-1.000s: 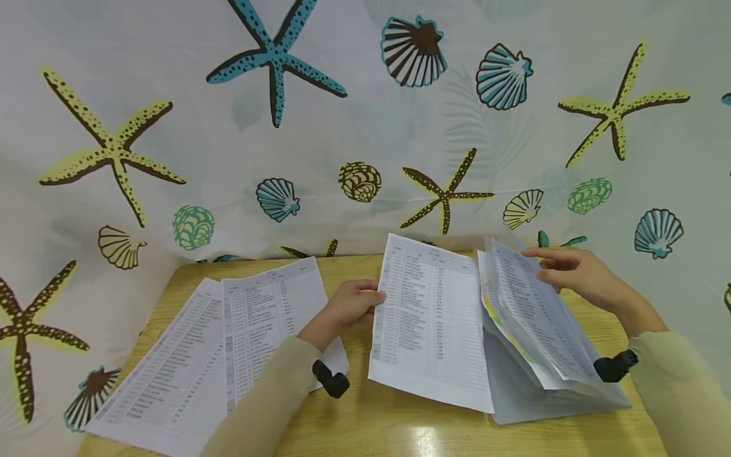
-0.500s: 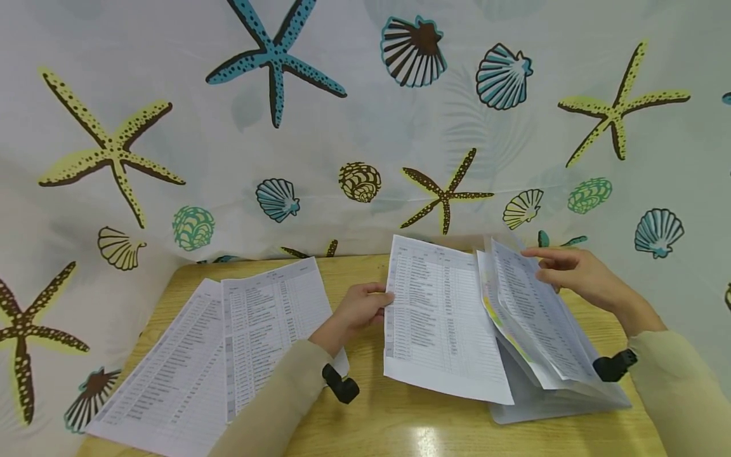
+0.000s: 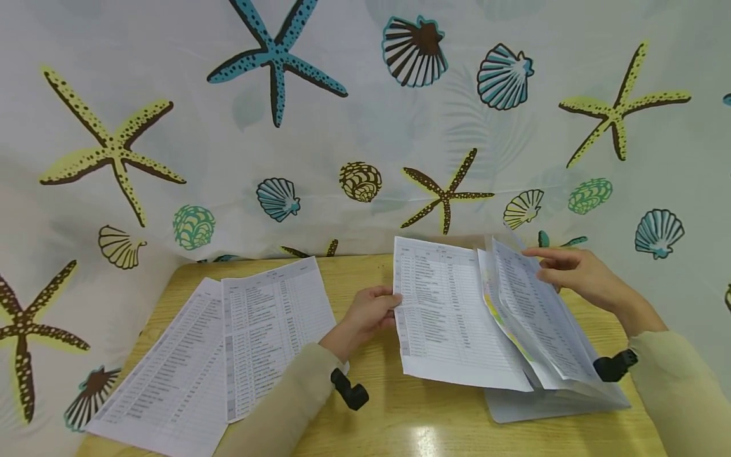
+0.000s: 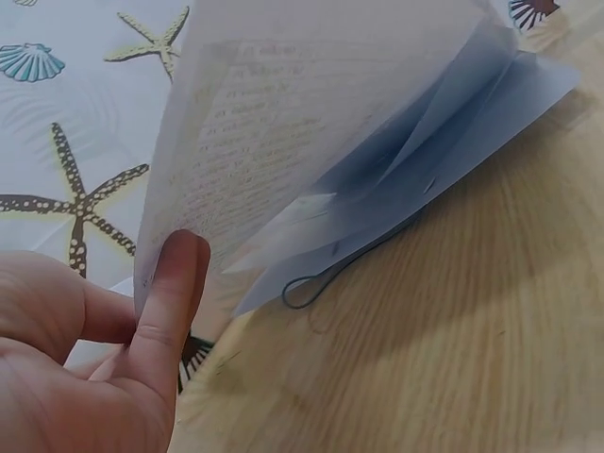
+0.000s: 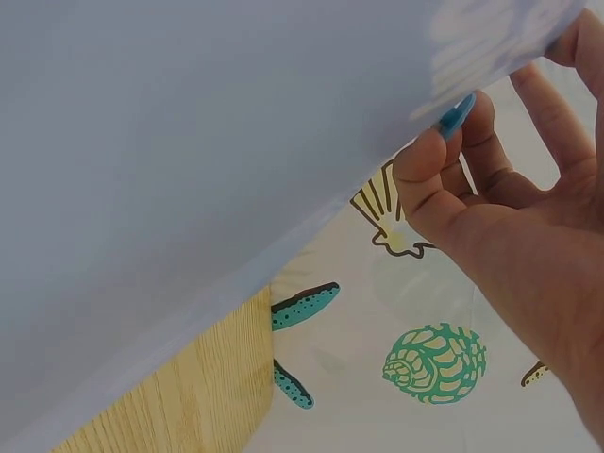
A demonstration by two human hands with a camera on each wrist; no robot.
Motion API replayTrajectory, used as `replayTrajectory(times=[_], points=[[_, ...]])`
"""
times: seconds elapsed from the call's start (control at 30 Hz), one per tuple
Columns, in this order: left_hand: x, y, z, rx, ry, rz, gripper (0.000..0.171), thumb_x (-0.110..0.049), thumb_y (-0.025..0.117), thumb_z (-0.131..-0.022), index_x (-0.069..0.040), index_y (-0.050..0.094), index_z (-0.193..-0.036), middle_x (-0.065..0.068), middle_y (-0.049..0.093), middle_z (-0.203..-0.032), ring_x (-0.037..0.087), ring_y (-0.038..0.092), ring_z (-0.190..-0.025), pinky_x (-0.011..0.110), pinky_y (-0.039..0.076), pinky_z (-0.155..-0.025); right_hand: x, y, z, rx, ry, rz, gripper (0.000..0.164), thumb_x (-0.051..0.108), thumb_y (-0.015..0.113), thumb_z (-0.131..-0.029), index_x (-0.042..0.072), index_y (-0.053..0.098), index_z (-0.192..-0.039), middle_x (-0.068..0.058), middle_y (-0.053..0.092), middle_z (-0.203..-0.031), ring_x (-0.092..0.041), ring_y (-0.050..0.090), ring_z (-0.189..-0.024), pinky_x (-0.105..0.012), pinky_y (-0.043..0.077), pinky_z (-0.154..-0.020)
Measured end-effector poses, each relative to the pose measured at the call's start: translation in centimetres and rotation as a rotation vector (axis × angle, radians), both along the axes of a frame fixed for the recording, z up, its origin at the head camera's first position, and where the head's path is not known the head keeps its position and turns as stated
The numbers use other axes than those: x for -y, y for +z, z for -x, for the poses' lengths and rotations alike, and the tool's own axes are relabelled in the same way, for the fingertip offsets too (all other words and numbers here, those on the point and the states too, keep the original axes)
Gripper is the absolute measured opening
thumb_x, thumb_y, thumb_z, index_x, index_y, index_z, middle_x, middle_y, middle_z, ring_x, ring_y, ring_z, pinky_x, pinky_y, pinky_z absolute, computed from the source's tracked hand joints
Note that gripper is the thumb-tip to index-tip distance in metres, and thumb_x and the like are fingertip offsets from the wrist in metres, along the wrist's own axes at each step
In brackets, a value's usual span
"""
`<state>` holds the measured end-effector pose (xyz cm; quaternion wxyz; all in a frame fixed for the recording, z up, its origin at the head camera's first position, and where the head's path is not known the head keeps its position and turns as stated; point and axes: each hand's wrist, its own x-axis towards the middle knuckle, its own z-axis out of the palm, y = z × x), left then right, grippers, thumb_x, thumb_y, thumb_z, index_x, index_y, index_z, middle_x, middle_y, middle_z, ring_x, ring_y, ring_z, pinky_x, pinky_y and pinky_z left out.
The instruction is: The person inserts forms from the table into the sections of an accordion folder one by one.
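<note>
My left hand [image 3: 365, 315] pinches the left edge of a printed sheet of paper [image 3: 451, 311], its thumb on the near side. The sheet stands nearly upright, its right side overlapping a translucent expanding file folder [image 3: 508, 407] with coloured tabs [image 3: 508, 330]. In the left wrist view, the folder's bluish pockets [image 4: 472, 132] spread apart behind the sheet. My right hand [image 3: 582, 276] holds the folder's top edge on the right, printed pages [image 3: 533, 304] leaning there. In the right wrist view, its thumb and finger pinch a small blue piece [image 5: 457, 117] at that edge.
Two printed sheets overlap on the left of the wooden table [image 3: 388, 419]: one slanted [image 3: 165, 374], one straighter [image 3: 274, 324]. An elastic loop [image 4: 302, 294] sticks out from the folder. A cloth with starfish and shells [image 3: 342, 127] hangs behind the table.
My left hand has moved right with the sheet, whose lower right corner now reaches farther over the folder's pockets. The right hand and folder have stayed in place.
</note>
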<state>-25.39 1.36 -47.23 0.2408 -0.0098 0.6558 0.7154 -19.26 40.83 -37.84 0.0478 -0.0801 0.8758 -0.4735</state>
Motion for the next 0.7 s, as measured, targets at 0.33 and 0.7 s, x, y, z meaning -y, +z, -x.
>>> replayTrajectory(times=[0.33,0.7], points=[[-1.6,0.1,-1.4,-0.021,-0.017,0.034,0.035,-0.010,0.063,-0.104,0.006,0.063,-0.136,0.012,0.078,-0.097,0.010,0.071,-0.072,0.021,0.059,-0.061,0.1,0.1,0.0,0.000,0.001,0.001,0.048,0.018,0.066,-0.105,0.007,0.058,-0.150,-0.001,0.055,-0.107,-0.018,0.058,-0.087,-0.028,0.053,-0.071],[-3.6,-0.3,-2.5,-0.031,-0.018,0.028,0.036,-0.009,0.063,-0.104,0.006,0.062,-0.136,0.016,0.078,-0.098,0.016,0.074,-0.076,0.033,0.066,-0.071,0.3,0.3,-0.1,-0.009,0.001,-0.006,0.047,0.016,0.066,-0.104,0.005,0.057,-0.149,-0.001,0.055,-0.105,-0.017,0.057,-0.087,-0.026,0.053,-0.071]])
